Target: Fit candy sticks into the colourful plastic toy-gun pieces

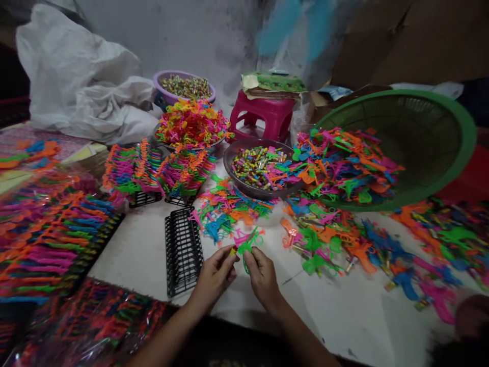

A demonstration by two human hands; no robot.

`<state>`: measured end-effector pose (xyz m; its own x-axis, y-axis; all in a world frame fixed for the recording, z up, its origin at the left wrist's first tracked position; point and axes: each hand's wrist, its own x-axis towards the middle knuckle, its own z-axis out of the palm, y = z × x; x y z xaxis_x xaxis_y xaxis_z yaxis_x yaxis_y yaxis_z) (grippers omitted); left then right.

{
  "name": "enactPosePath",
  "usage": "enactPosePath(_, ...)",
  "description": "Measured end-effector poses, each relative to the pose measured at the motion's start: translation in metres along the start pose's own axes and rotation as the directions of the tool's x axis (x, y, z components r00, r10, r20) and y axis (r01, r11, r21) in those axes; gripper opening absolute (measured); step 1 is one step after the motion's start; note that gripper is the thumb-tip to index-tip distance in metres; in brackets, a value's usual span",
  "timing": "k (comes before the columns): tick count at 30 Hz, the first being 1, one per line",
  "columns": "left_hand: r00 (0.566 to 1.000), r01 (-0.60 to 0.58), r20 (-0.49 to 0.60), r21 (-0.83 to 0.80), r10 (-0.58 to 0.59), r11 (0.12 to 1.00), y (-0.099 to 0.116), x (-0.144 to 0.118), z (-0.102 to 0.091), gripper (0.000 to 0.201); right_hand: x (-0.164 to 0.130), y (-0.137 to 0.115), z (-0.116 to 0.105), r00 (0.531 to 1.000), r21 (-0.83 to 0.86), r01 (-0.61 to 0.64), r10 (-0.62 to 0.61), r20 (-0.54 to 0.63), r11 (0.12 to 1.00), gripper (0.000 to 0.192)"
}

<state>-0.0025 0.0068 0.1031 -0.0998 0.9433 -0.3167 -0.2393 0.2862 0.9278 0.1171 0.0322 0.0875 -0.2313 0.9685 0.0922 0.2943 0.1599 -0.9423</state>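
Between the thumb and fingers of my left hand is a small yellow-and-red candy tube, mostly covered by the fingertips. My right hand is closed around a bright green plastic toy gun, its long part pointing up and away. The two hands are close together over the white table. Just beyond them lies a loose pile of small colourful plastic pieces. Left of my left hand sits a black grid rack with rows of slots, none of them filled.
A clear bowl holds small tubes. Toy guns spill from a tipped green basket at right. Filled racks and wrapped rows of toys occupy the left. A pink stool and purple basin stand behind.
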Motion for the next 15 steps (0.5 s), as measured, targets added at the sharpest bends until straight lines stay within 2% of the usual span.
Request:
enactPosePath(4,1.000,-0.002,0.004,0.007,0.002,1.000,-0.003,-0.002,-0.008,0.045,-0.001,-0.001,0.003,1.000,0.024,-0.001,0.001,-0.016,1.000,0.030)
enactPosePath(8,0.996,0.025,0.085,0.012,-0.026,1.000,-0.002,-0.004,-0.010,0.043,-0.002,0.001,0.005,1.000,0.030,0.020,-0.020,-0.002,0.999,0.030)
enactPosePath(11,0.991,-0.014,0.131,0.165,-0.008,0.986,-0.001,-0.006,-0.010,0.038,-0.004,0.004,0.005,0.999,0.013,0.044,-0.044,-0.007,0.999,0.027)
enactPosePath(15,0.977,-0.192,0.164,0.395,0.136,0.899,-0.002,-0.006,-0.012,0.033,-0.007,0.006,0.003,0.997,-0.031,0.081,-0.081,-0.004,0.996,0.025)
